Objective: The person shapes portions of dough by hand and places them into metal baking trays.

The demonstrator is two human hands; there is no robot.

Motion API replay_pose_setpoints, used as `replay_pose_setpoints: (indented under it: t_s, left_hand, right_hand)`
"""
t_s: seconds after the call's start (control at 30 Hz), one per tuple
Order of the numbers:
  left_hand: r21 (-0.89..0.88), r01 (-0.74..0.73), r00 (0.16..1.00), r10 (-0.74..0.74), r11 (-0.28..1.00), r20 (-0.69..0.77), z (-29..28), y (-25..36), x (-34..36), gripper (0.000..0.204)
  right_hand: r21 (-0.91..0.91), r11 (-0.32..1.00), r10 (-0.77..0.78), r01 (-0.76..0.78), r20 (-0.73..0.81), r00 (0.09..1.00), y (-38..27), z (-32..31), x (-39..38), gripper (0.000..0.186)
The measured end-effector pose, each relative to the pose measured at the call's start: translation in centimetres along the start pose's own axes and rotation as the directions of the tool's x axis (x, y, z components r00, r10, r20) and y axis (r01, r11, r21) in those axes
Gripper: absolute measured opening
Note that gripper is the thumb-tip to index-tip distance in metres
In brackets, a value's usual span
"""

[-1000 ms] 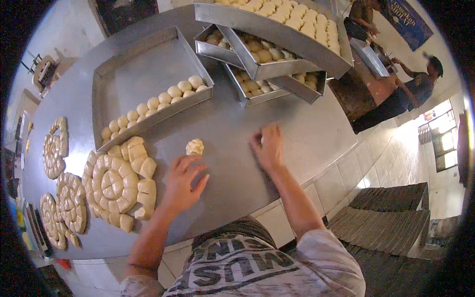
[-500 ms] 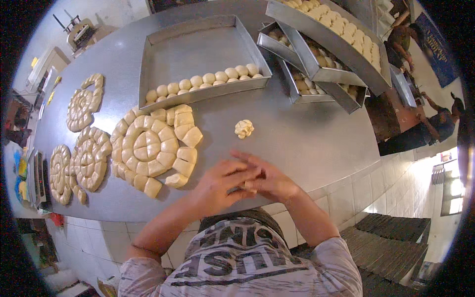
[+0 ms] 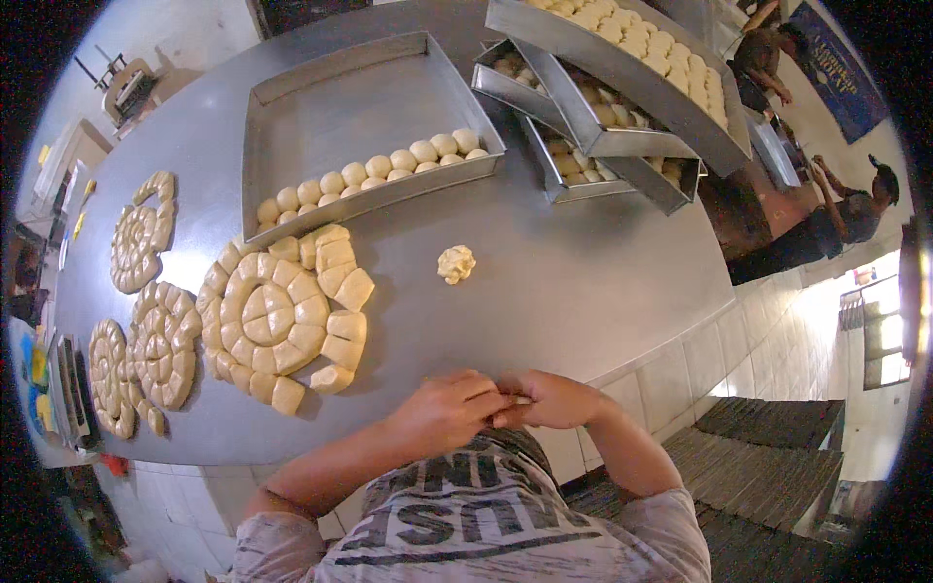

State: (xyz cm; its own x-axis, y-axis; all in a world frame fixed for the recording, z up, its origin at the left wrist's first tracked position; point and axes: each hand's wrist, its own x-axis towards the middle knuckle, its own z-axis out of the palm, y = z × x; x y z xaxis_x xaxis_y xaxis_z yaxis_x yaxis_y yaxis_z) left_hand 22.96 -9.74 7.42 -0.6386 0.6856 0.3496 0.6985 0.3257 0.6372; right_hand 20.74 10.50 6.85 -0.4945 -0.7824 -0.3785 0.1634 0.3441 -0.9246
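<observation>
My left hand (image 3: pixel 457 406) and my right hand (image 3: pixel 552 398) meet at the front edge of the steel table, close to my shirt. The fingers of both are curled and pressed together at the tips; what lies between them, if anything, is hidden. Farther up the table sits a small, knobbly, pale-yellow lump (image 3: pixel 456 264), apart from both hands. Left of my hands, cut dough (image 3: pixel 270 313) lies in rings of glossy pieces, some outer pieces standing loose. Smaller dough rounds (image 3: pixel 163 345) are cut the same way farther left.
A square metal tray (image 3: pixel 335 83) beyond the dough holds balls of dough (image 3: pixel 353 174) along its near side. Stacked trays (image 3: pixel 622 144) at the back right hold more dough, crossing at angles. People work at the far right, one in dark clothes (image 3: pixel 844 222). Dark ridged stacks (image 3: pixel 768 476) stand behind right.
Both hands have drawn back toward my body from over the table, and their spread fingers have closed together. The whole view has shifted slightly; the pale lump stays on the table.
</observation>
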Motion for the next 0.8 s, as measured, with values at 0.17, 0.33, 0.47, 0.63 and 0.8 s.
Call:
replay_pose_setpoints:
  t_s: [0.17, 0.33, 0.47, 0.63, 0.8]
  left_hand:
    - [-0.11, 0.146, 0.987, -0.138, 0.983, 0.078, -0.3, -2.7, 1.7, 0.019]
    - [0.033, 0.451, 0.845, -0.415, 0.892, -0.337, -1.7, -8.5, 6.7, 0.012]
    - [0.295, 0.411, 0.876, -0.285, 0.863, -0.389, 1.5, -12.2, 7.2, 0.014]
    - [0.331, 0.47, 0.85, -0.32, 0.818, -0.418, 1.6, -12.1, 6.6, 0.014]
    - [0.295, 0.624, 0.752, -0.451, 0.724, -0.481, 4.1, -12.9, 7.1, 0.034]
  right_hand:
    - [-0.14, 0.986, 0.044, -0.096, -0.336, 0.941, 3.1, -4.6, -5.6, 0.021]
    - [-0.584, 0.71, -0.328, -0.393, -0.768, 0.55, 5.5, -9.0, -5.4, 0.032]
    - [-0.725, 0.481, -0.597, -0.492, -0.682, 0.422, 6.4, -13.9, 0.4, 0.038]
    - [-0.776, 0.63, -0.593, -0.036, -0.51, 0.623, 8.5, -9.6, -0.6, 0.024]
    - [-0.677, 0.612, -0.488, -0.408, -0.73, 0.479, 6.7, -17.2, 1.2, 0.021]
